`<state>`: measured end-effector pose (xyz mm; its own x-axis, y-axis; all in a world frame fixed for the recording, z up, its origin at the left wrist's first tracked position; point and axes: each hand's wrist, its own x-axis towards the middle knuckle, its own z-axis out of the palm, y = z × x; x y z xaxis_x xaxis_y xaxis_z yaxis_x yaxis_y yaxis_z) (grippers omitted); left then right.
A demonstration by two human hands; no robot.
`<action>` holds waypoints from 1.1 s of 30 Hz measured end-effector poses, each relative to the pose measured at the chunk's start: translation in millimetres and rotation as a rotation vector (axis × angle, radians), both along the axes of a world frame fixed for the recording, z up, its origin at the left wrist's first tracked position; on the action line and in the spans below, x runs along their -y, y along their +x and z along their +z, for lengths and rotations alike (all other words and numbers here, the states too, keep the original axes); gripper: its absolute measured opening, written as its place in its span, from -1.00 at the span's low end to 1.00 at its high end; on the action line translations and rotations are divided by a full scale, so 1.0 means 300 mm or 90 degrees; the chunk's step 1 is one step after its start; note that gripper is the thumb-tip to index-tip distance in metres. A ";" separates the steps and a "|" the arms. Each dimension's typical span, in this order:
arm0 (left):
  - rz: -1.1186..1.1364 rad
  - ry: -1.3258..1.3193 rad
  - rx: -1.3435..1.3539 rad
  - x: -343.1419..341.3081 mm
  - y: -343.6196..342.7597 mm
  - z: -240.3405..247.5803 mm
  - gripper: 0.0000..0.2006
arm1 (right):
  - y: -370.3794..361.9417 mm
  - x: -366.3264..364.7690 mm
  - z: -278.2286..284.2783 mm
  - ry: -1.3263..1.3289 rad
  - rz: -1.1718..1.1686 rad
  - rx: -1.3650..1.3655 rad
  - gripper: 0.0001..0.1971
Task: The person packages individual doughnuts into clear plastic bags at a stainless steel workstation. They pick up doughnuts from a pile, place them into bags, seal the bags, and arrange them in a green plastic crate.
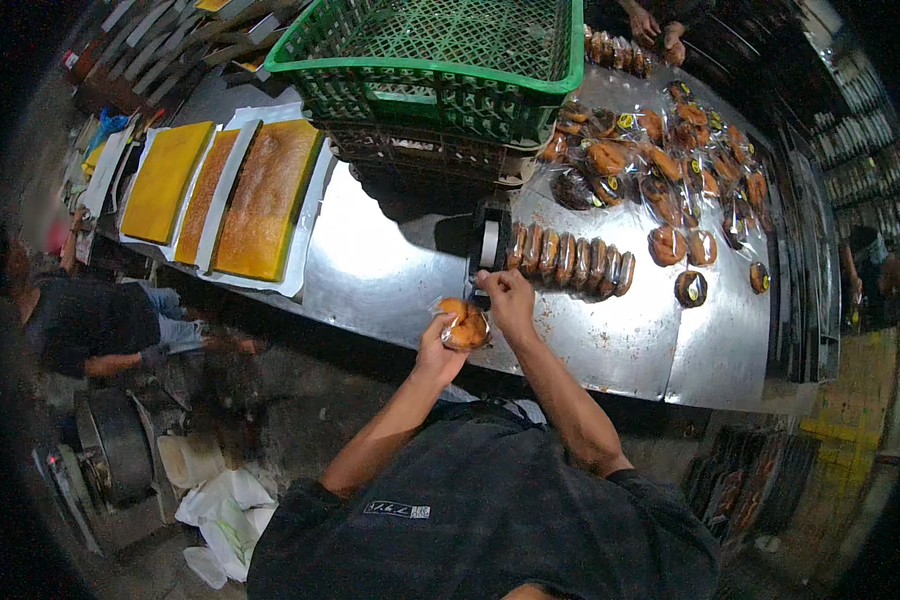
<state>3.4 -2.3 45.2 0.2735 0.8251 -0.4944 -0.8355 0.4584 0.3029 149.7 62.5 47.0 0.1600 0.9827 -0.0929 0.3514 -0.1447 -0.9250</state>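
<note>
My left hand (440, 350) is closed round a golden-brown bun (464, 325) in clear plastic wrapping, held just off the table's front edge. Close by on the right, my right hand (511, 302) has its thumb and fingers pinched together at the front of a black dispenser (477, 240) with a white roll in it. Whatever is between those fingertips is too small to make out. Beside the dispenser, a row of wrapped buns (575, 264) stands on edge on the metal table (610, 345).
Stacked crates with a green crate (420, 75) on top stand behind the dispenser. Slabs of yellow cake (270, 200) lie on the left. Many loose wrapped breads (660, 190) cover the right side. Another person's hands (658, 32) are at the far edge; a person (100, 320) is at left.
</note>
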 end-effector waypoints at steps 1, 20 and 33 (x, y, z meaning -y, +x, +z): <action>0.017 -0.019 -0.010 -0.015 0.001 -0.034 -0.69 | -0.013 0.024 0.061 0.080 0.000 0.030 -0.64; -0.501 0.294 -0.343 -0.147 0.077 0.294 -0.40 | 0.275 0.055 0.486 -0.254 0.286 0.173 -0.44; -0.405 0.490 -0.846 -0.594 0.640 0.186 -0.32 | 0.766 0.132 0.206 0.379 -0.361 0.247 -0.55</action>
<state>195.4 175.8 101.1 0.3893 0.8992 -0.1997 0.4233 0.0179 0.9058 379.5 23.0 108.7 0.5479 0.6153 0.5667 0.6761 0.0732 -0.7332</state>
